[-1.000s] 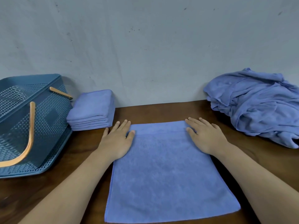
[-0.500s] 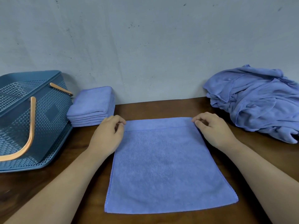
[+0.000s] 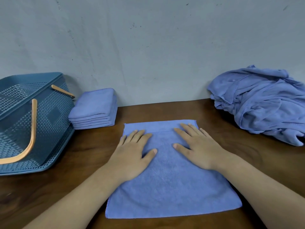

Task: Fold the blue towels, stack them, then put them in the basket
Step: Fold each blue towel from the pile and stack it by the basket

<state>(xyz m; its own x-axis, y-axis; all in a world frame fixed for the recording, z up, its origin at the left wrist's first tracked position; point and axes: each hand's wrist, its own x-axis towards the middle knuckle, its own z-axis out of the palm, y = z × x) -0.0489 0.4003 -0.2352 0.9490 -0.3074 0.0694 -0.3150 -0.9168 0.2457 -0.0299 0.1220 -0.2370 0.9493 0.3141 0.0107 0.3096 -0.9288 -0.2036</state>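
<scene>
Now your left hand [image 3: 132, 156] and right hand [image 3: 199, 149] lie flat with straight fingers on the blue towel [image 3: 171, 184], folded stack [image 3: 94, 109] beside basket [image 3: 49, 129], on the table [image 3: 247, 154].

We see the basket [image 3: 49, 129] cut off at the left edge, the towel heap [image 3: 264, 103] at the right, and both forearms [image 3: 74, 204] at the bottom. The left hand [image 3: 132, 156] and right hand [image 3: 199, 149] cover part of the flat towel [image 3: 173, 187].

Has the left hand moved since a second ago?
Yes. The left hand slid right, away from the folded stack, and lies flat on the spread towel.
</scene>
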